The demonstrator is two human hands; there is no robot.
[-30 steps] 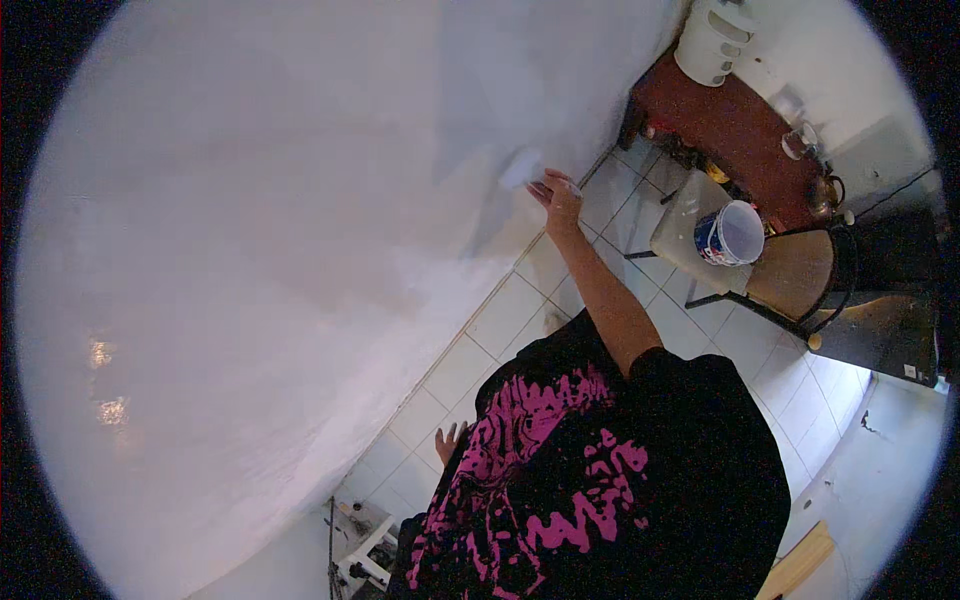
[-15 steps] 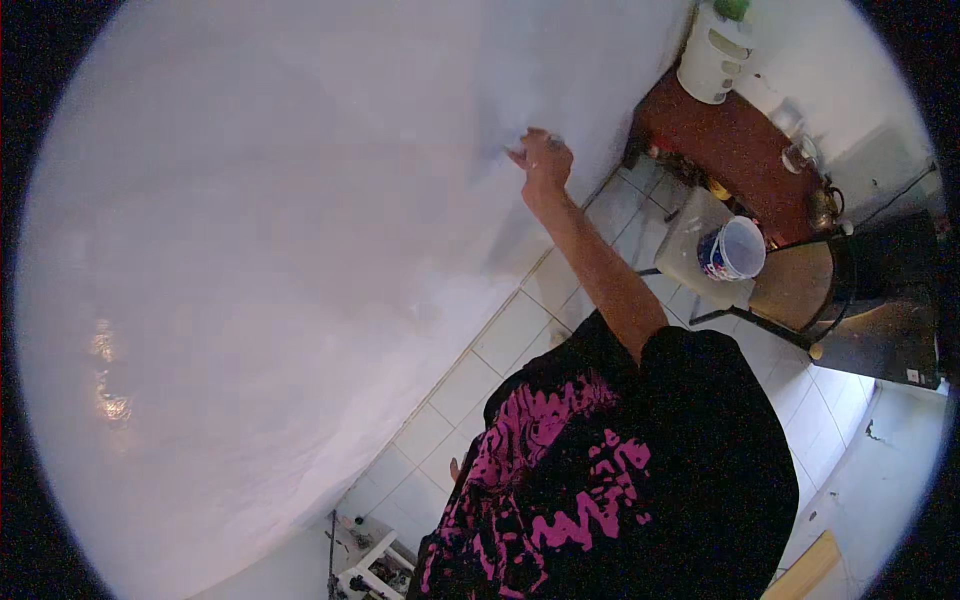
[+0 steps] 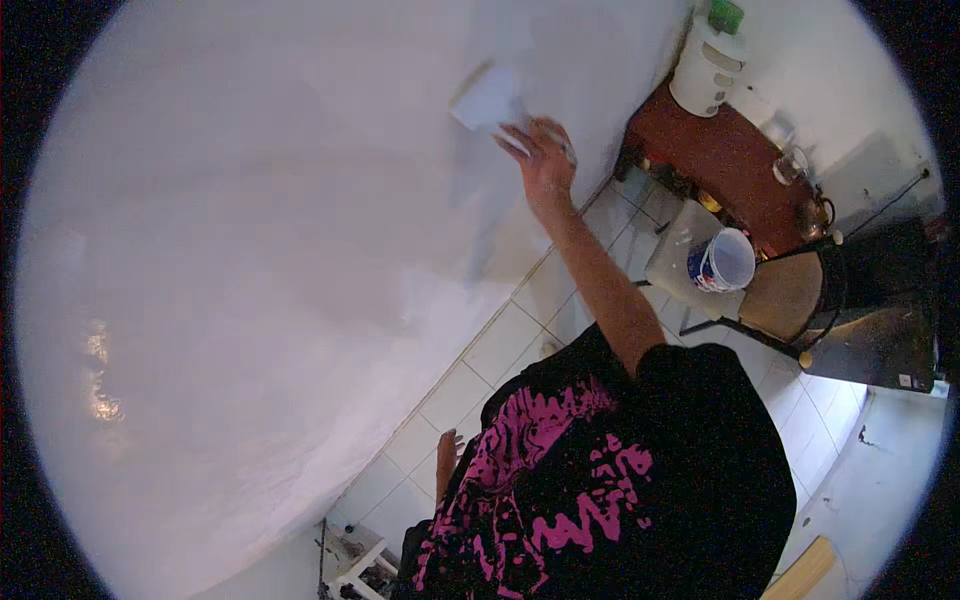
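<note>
Head view — right hand [image 3: 543, 157] presses flat white trowel [image 3: 487, 97] against wall [image 3: 250, 250].

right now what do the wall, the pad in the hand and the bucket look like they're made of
Wall: smooth white plaster or paint, faintly glossy with a light glare. Pad under the right hand: flat pale sheet, perhaps sandpaper or a sponge; unclear. Bucket: white plastic, thin rim.

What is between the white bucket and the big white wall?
In the head view, pale floor tiles and the person's outstretched right arm lie between the white bucket and the white wall.
</note>
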